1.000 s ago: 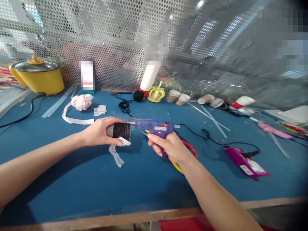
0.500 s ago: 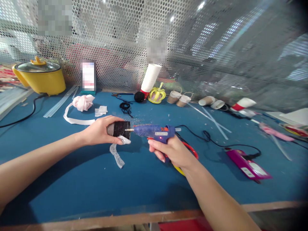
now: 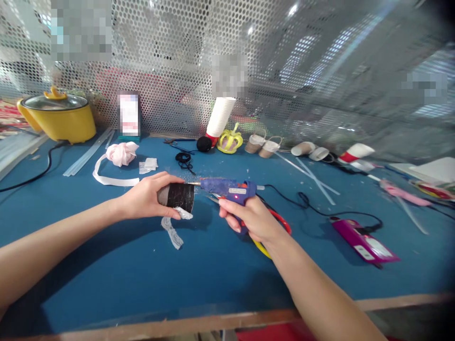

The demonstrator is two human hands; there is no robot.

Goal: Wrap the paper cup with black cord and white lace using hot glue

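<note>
My left hand (image 3: 147, 198) is wrapped round a small black cup (image 3: 177, 195) held on its side above the blue table (image 3: 199, 274). A strip of white lace (image 3: 172, 230) hangs from the cup's lower edge down to the table. My right hand (image 3: 250, 218) grips a blue hot glue gun (image 3: 229, 187), its red light on. The gun's metal nozzle points left and meets the upper rim of the cup. A black cord (image 3: 305, 201) runs from the gun off to the right.
Red and yellow scissors (image 3: 280, 220) lie under my right wrist, a purple box (image 3: 362, 239) to the right. A yellow pot (image 3: 57, 116), glue sticks (image 3: 87, 151), pink ribbon (image 3: 119, 154), paper cups (image 3: 220, 116), a yellow crown (image 3: 230, 139) and small baskets (image 3: 265, 143) line the perforated metal back screen.
The glue gun's nozzle shifted slightly up along the cup's rim after dipping lower half a second ago. The cup stays in my left hand, barely moved.
</note>
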